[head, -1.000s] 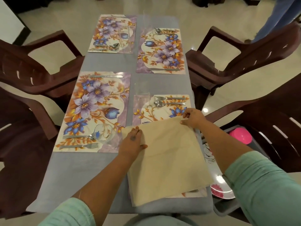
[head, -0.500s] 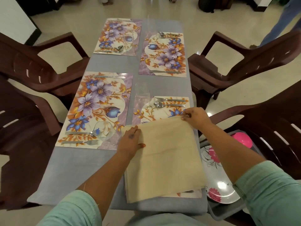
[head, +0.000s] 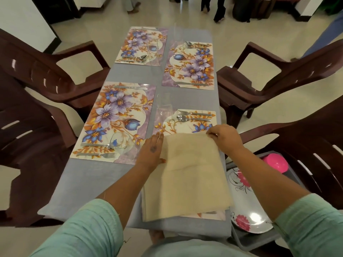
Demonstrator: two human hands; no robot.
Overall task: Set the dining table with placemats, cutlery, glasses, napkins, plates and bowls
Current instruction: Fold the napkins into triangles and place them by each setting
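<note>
A cream cloth napkin [head: 189, 173] lies spread over the near right floral placemat [head: 185, 125]. My left hand [head: 151, 153] presses flat on the napkin's left edge. My right hand [head: 225, 139] pinches its far right corner. A fork [head: 193, 113] and a spoon [head: 187, 119] lie at that placemat's far end, a clear glass [head: 164, 104] stands by its far left corner. Three more floral placemats carry cutlery: near left [head: 115, 119], far left [head: 141, 46], far right [head: 191, 65]. A glass [head: 120, 143] lies on the near left one.
The grey table [head: 89, 182] has dark brown plastic chairs on both sides [head: 55, 71] [head: 269, 75]. A grey tray [head: 259, 238] at my right holds floral white plates [head: 246, 206] and a pink bowl [head: 276, 162]. People's legs stand at the far end of the room.
The napkin has become narrower, its left part folded in under my left hand. My right hand keeps the far right corner. The camera has tilted up a little.
</note>
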